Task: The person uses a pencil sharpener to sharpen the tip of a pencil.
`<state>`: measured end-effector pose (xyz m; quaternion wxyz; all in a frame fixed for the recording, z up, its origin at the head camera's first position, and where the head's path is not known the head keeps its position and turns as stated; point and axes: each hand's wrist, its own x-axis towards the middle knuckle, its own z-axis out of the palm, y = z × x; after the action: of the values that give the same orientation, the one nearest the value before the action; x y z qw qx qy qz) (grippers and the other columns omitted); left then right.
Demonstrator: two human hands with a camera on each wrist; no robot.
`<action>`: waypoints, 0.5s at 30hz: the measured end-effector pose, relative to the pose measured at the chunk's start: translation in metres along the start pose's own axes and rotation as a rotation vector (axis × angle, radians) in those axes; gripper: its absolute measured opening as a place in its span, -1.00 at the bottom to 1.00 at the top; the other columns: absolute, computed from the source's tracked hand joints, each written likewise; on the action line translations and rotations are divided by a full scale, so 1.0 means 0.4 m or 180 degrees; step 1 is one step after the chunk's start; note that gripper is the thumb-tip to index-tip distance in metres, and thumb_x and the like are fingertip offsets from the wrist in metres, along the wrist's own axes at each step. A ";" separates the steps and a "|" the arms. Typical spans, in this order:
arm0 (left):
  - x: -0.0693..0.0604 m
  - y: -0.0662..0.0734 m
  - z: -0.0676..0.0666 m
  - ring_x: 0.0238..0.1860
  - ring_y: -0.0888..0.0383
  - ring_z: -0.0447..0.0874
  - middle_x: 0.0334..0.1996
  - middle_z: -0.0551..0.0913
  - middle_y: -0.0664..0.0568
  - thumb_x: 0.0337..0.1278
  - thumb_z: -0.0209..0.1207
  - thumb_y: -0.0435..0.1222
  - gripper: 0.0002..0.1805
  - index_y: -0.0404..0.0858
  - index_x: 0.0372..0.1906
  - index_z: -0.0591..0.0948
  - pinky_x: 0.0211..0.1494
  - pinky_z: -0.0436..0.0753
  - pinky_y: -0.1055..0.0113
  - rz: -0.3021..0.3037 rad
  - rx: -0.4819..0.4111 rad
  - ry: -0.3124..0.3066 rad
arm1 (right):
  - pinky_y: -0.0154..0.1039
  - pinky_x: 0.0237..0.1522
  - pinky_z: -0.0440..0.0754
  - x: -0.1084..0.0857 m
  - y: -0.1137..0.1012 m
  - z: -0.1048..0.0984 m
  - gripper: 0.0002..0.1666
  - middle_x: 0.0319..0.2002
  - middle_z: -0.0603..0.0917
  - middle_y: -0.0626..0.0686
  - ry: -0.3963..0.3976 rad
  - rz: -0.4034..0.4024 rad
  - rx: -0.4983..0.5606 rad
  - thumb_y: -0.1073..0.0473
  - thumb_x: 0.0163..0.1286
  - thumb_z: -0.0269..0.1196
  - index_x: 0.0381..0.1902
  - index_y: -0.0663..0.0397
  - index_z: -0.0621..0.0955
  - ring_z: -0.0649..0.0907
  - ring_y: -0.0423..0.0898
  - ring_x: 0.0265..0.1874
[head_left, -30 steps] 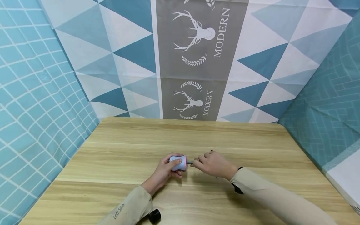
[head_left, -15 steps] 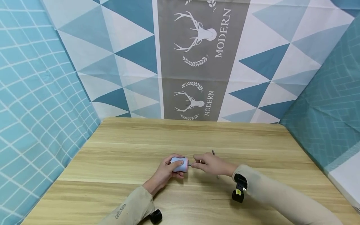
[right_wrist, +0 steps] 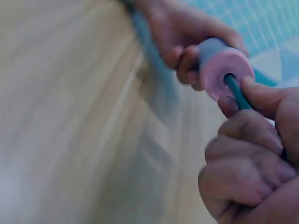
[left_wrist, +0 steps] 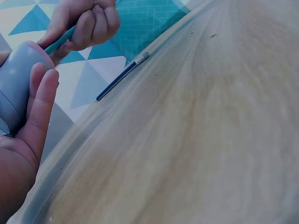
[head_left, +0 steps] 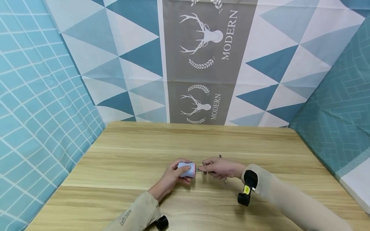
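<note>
My left hand grips a small light-blue pencil sharpener with a pink end, the thumb lying across its side. Facing it from the right, my right hand pinches a green pencil between thumb and forefinger, the other fingers curled. In the right wrist view the pencil's end sits inside the round hole in the pink face, so its tip is hidden. A second pencil, dark blue with an eraser end, lies on the table behind the right hand, mostly covered by it in the head view.
Both hands are above a wood-grain table. A patterned cloth hangs behind its far edge, with blue tiled cloth on the left. At the right edge stands a white surface. Black cameras hang from the wrists.
My right hand has rolled on the pencil, its wrist camera swinging into fuller view and its fingers turning underneath. The sharpener stays nearly still in my left hand.
</note>
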<state>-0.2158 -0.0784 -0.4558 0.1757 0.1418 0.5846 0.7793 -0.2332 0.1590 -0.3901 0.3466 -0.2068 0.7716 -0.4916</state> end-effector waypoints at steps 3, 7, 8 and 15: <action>0.001 -0.004 0.001 -0.54 0.16 0.68 -0.26 0.58 -0.16 0.34 0.15 -0.33 -0.61 -0.46 0.17 0.49 -0.40 0.77 0.29 -0.0009 -0.0076 0.0031 | -0.43 -0.76 0.17 -0.013 -0.003 0.008 -0.70 -0.74 0.29 -0.19 0.0418 -0.0901 -0.1503 0.04 0.51 0.18 -0.28 0.18 0.56 0.20 -0.32 -0.78; 0.000 -0.005 0.000 -0.55 0.17 0.67 -0.29 0.59 -0.16 0.35 0.13 -0.35 -0.64 -0.43 0.16 0.50 -0.40 0.77 0.30 -0.0016 -0.0138 0.0078 | -0.50 -0.68 0.37 -0.024 0.002 0.019 -0.85 -0.61 0.49 -0.20 0.1103 -0.2204 -0.3629 0.12 0.43 0.28 -0.23 0.05 0.53 0.38 -0.38 -0.70; 0.000 -0.005 -0.001 -0.55 0.18 0.67 -0.29 0.59 -0.16 0.35 0.13 -0.35 -0.64 -0.43 0.17 0.50 -0.40 0.77 0.30 -0.0021 -0.0146 0.0082 | -0.50 -0.68 0.38 -0.025 0.005 0.020 -0.84 -0.58 0.51 -0.18 0.1247 -0.2454 -0.4031 0.13 0.44 0.26 -0.25 0.06 0.51 0.41 -0.36 -0.69; 0.001 -0.001 0.000 -0.55 0.19 0.67 -0.29 0.60 -0.16 0.37 0.13 -0.32 -0.59 -0.45 0.21 0.46 -0.40 0.76 0.32 -0.0052 -0.0161 0.0094 | -0.45 -0.76 0.30 -0.008 0.025 0.018 -0.52 -0.57 0.44 -0.12 0.1828 -0.3337 -0.5650 0.17 0.69 -0.38 -0.37 0.07 0.41 0.34 -0.25 -0.72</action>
<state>-0.2159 -0.0780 -0.4563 0.1770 0.1211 0.5684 0.7943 -0.2255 0.1608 -0.4002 -0.3769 -0.5673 0.7210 0.1277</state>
